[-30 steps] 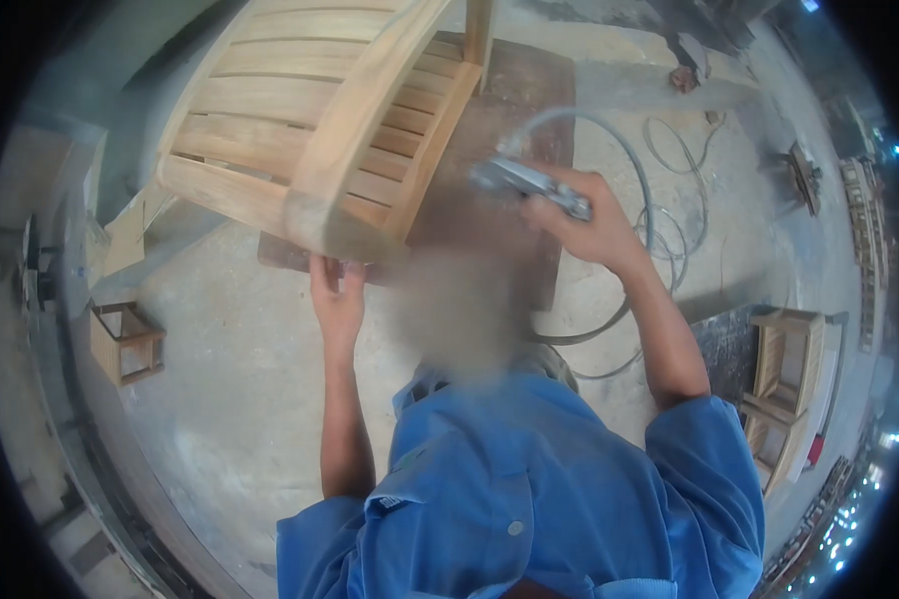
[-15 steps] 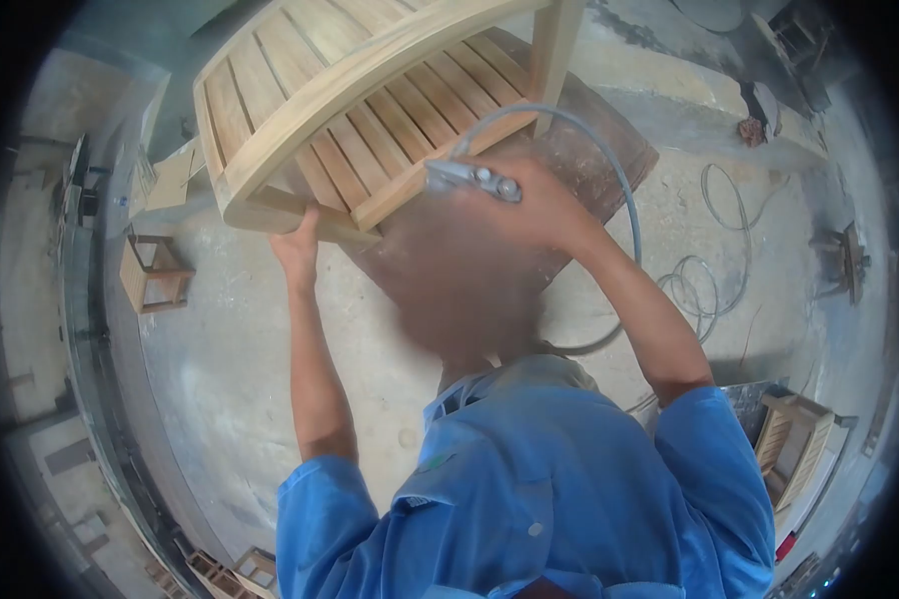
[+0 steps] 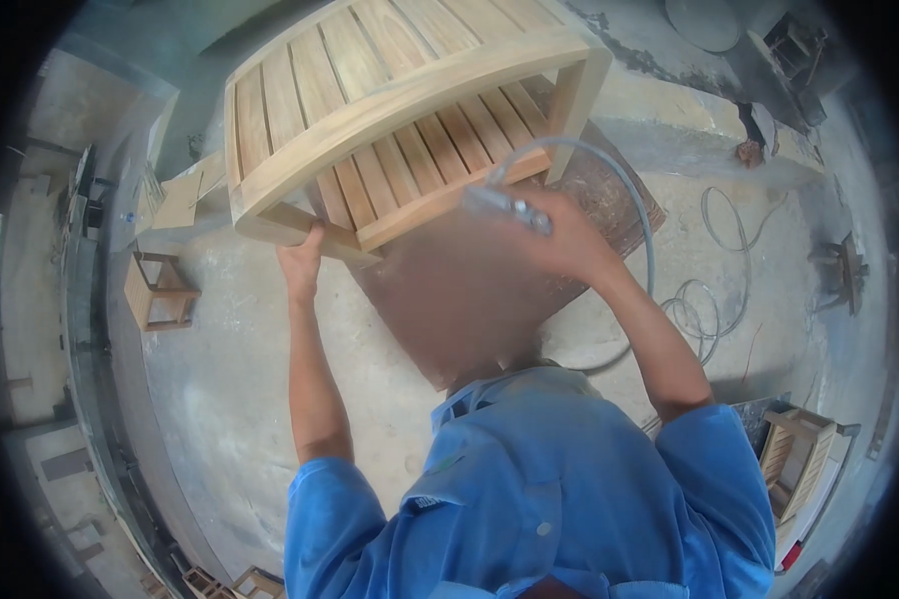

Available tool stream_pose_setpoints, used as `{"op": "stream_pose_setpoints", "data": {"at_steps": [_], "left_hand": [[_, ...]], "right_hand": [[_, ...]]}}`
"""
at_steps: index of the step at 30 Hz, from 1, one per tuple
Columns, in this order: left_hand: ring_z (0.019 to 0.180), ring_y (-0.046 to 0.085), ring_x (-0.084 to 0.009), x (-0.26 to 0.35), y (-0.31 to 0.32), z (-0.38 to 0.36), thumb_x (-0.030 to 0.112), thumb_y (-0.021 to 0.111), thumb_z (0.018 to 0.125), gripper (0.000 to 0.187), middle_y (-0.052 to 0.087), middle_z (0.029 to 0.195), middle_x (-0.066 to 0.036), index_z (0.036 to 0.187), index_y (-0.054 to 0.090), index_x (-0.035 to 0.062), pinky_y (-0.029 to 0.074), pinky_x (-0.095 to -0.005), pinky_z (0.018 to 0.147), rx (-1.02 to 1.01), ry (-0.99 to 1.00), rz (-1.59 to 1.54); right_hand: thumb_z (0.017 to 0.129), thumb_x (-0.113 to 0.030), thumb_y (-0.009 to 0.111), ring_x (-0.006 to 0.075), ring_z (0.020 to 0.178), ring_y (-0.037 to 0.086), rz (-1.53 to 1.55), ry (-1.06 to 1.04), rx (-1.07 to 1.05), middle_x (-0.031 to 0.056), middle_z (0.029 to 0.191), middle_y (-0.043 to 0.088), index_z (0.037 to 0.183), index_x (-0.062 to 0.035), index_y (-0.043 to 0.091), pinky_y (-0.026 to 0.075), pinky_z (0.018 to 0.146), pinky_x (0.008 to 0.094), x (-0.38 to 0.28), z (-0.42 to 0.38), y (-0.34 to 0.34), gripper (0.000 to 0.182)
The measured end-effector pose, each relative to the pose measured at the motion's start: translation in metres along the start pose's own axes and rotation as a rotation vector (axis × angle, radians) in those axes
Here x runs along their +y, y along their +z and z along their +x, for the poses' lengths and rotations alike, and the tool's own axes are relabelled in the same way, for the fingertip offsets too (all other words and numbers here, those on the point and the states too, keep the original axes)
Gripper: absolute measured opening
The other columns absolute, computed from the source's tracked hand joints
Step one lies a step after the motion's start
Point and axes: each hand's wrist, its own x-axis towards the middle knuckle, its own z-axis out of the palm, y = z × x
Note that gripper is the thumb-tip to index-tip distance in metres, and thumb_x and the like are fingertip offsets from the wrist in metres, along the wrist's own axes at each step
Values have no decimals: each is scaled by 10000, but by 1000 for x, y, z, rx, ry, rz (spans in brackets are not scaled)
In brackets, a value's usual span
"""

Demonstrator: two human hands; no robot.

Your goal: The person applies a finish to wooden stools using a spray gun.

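Note:
A pale wooden slatted bench (image 3: 390, 105) with a lower slatted shelf (image 3: 425, 160) stands tilted in the view on a brown board (image 3: 440, 309). My left hand (image 3: 300, 265) is closed around the bench's near left leg, low down, with the thumb pointing up. In my right hand (image 3: 569, 235) is a metal spray gun (image 3: 504, 207), its nozzle end pointing left, just in front of the shelf's front rail. A grey hose (image 3: 637, 200) loops from the gun to the right. The fingers under the gun are partly hidden, and a brownish blur lies below it.
Hose coils (image 3: 699, 309) lie on the concrete floor to the right. A small wooden stool frame (image 3: 160, 292) stands at left, and a slatted wooden piece (image 3: 797, 454) at lower right. Another person's hand (image 3: 749, 152) shows at upper right, near a low concrete ledge (image 3: 669, 125).
The whole view has shifted, so the bench sits slightly further right and lower. The spray gun has moved a little right with my right hand. My left hand keeps its hold on the leg.

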Motion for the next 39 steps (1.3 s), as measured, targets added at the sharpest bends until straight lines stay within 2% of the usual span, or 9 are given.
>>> {"op": "stream_pose_setpoints", "data": {"at_steps": [9,12,17,20,26,29,33,36,39], "left_hand": [[853,611,-185,-23,23,5,125,757,800,232,663,912,-90,942,658,-29,484,-325,814,126,41,-77],[837,615,-187,-34,23,5,114,768,785,238,664,902,-87,937,656,-31,490,-327,803,123,31,-108],[806,621,-187,-18,28,-6,105,770,752,227,663,872,-87,903,662,-26,496,-329,787,117,110,-80],[794,624,-186,18,38,-25,108,766,741,214,662,850,-86,879,664,-20,498,-331,782,158,57,-84],[794,597,-169,56,38,6,135,749,738,268,645,879,-68,943,644,-1,478,-329,734,233,-54,-128],[797,589,-168,63,30,32,165,730,742,309,635,885,-63,986,637,1,469,-329,722,233,-82,-80],[807,588,-172,69,27,55,200,719,749,322,629,885,-60,995,639,9,465,-332,727,209,-146,-28],[810,592,-176,77,25,60,211,710,757,326,632,891,-63,1004,640,10,468,-332,727,169,-186,3],[805,591,-173,76,23,69,224,711,761,343,633,889,-64,1013,640,3,469,-335,717,139,-161,-20]], "right_hand": [[869,-314,702,209,776,687,-86,172,152,151,900,718,1228,-75,659,529,724,328,-26,36,1,433],[860,-254,717,216,778,685,-89,87,113,156,914,716,1222,-72,661,530,728,326,-12,8,13,409],[846,-206,725,180,773,679,41,187,74,158,888,712,1214,-4,646,524,719,304,-20,-29,8,427],[846,-140,690,119,731,633,162,137,123,88,866,685,1240,48,603,506,671,261,-14,-52,-6,446],[855,-193,716,128,742,659,315,-100,305,90,826,696,1256,26,608,519,683,269,-39,-58,-24,470],[836,-147,723,131,764,661,475,-93,345,90,854,696,1264,34,600,521,699,266,-51,-51,-15,481],[818,-66,707,134,781,669,344,-283,300,96,856,696,1279,24,591,531,713,281,-58,-38,-13,483],[835,-68,697,145,775,673,171,-343,444,105,856,693,1280,29,588,531,710,286,-59,-35,-23,469],[861,-80,686,122,759,651,250,-248,657,92,867,690,1277,27,590,519,701,274,-53,-29,-36,440]]}}
